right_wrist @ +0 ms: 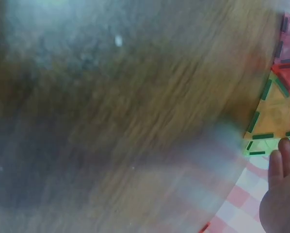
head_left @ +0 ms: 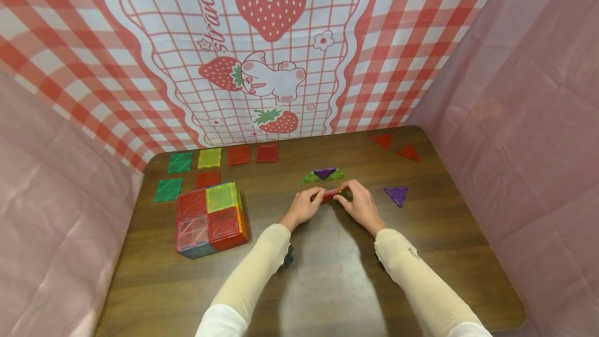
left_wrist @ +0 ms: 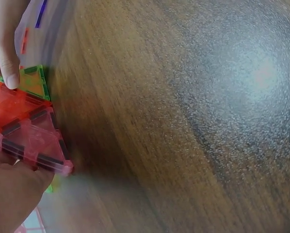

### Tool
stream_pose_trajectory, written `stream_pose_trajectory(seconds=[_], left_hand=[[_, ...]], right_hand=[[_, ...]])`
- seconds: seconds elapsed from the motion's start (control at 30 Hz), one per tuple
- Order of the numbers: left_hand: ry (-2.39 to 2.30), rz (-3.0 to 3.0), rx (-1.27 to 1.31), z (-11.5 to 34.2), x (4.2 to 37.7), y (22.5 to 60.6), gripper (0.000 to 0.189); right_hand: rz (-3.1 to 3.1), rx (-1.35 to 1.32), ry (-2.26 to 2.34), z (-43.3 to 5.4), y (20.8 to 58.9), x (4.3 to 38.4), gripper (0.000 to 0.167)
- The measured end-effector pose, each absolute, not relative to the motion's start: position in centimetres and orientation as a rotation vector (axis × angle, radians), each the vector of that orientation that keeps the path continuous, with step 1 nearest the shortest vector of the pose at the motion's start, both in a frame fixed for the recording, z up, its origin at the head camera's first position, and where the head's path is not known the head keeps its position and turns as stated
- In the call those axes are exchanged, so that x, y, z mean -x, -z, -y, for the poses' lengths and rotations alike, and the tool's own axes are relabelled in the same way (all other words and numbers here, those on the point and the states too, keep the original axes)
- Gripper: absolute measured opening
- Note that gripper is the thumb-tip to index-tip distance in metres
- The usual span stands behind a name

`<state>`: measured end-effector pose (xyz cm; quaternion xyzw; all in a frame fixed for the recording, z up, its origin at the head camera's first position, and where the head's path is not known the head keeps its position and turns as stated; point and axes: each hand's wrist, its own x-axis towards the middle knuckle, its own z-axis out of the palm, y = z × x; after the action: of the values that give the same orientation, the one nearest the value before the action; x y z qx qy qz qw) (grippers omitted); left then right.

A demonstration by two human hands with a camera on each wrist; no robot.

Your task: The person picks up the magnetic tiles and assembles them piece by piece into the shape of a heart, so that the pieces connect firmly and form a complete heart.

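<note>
Both hands hold a joined piece of triangular magnetic tiles between them, just above the tabletop. A red triangular tile (left_wrist: 14, 104) sits in the piece's middle, beside a pink one (left_wrist: 45, 138). An orange tile (right_wrist: 276, 114) with a green edge joins at the other end. My left hand (head_left: 303, 207) pinches the pink-and-red end. At the opposite end, my right hand (head_left: 362, 204) grips with its thumb on the near face and fingers behind. Just beyond the hands lies a flat green-and-purple tile shape (head_left: 324, 174).
A box-like block of square tiles (head_left: 212, 220) stands on the left of the wooden table (head_left: 327, 285). Loose square tiles (head_left: 239, 155) lie behind it. To the right are a purple triangle (head_left: 396, 196) and red triangles (head_left: 409, 152). Cloth hangs around the table.
</note>
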<state>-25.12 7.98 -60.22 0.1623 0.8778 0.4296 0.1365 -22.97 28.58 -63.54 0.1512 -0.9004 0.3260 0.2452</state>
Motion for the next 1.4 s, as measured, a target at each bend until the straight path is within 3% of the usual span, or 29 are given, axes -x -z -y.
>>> stream_pose_trajectory(seconds=[0.2,0.4,0.67,1.1,1.4], left_hand=[[-1.213,-2.486,-0.459,-8.2,25.2,60.0,0.039],[-1.203,-2.420,-0.434,-8.4,24.8,60.0,0.048],[-1.192,-2.498,-0.543,-9.5,24.2,60.3,0.045],[-1.076,-2.533,-0.468,-9.8,24.7,59.0,0.025],[-1.076,-2.393,-0.480,-9.4,25.2,58.2,0.029]], right_hand=[[2.582,-0.174,-1.116,-27.9,63.1,22.9,0.026],[2.833,0.222,-1.613,-26.2,62.4,22.9,0.059],[2.917,0.155,-1.539,-25.4,62.3,23.5,0.060],[2.913,0.167,-2.135,-26.3,60.0,24.6,0.066],[2.879,0.211,-2.293,-26.8,59.7,25.1,0.069]])
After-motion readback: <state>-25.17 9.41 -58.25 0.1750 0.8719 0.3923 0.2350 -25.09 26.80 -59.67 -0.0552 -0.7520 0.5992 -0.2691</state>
